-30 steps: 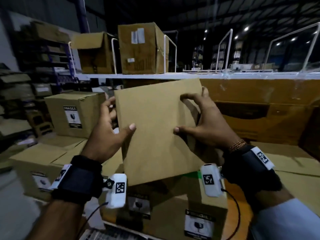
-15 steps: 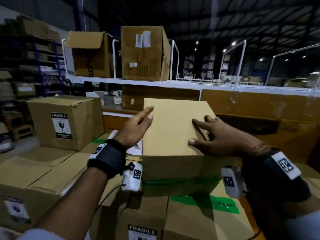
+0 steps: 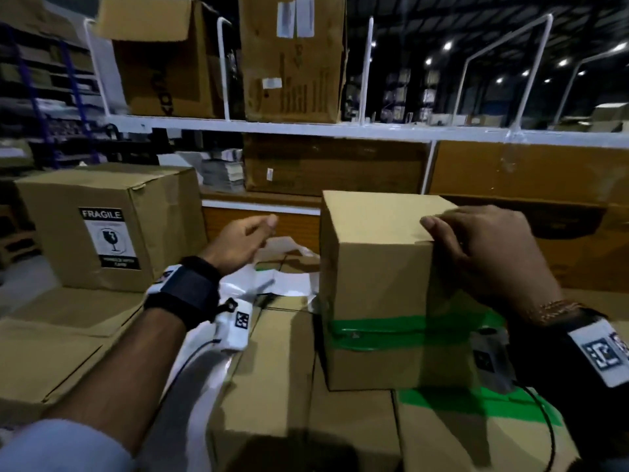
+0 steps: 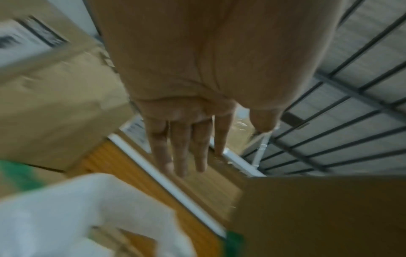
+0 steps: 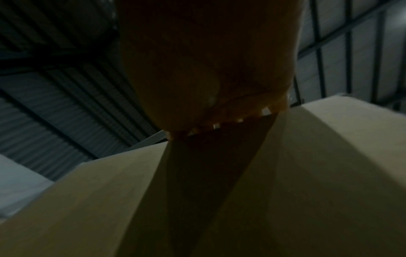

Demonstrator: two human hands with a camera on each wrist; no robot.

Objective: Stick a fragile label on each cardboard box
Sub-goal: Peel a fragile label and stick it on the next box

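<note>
A small plain cardboard box (image 3: 374,277) banded with green tape stands upright on a stack of larger boxes; no label shows on its visible faces. My right hand (image 3: 476,250) lies over its top right edge, fingers bent onto the top face. The right wrist view shows the palm (image 5: 208,78) against the box (image 5: 307,173). My left hand (image 3: 262,229) hovers left of the box, empty, fingers (image 4: 180,153) straight, above white label sheets (image 3: 286,270). A bigger box (image 3: 163,212) at left carries a FRAGILE label (image 3: 109,238).
Flat cardboard boxes (image 3: 272,369) form the work surface; one has green tape (image 3: 476,407). A white shelf rail (image 3: 340,131) runs behind, with large cartons (image 3: 292,59) above and more boxes (image 3: 326,165) below it. The white sheets (image 4: 77,208) lie under my left wrist.
The small box, held up in both hands a second ago, now stands on the stack. My left hand has come off it and moved left; my right hand stays on it.
</note>
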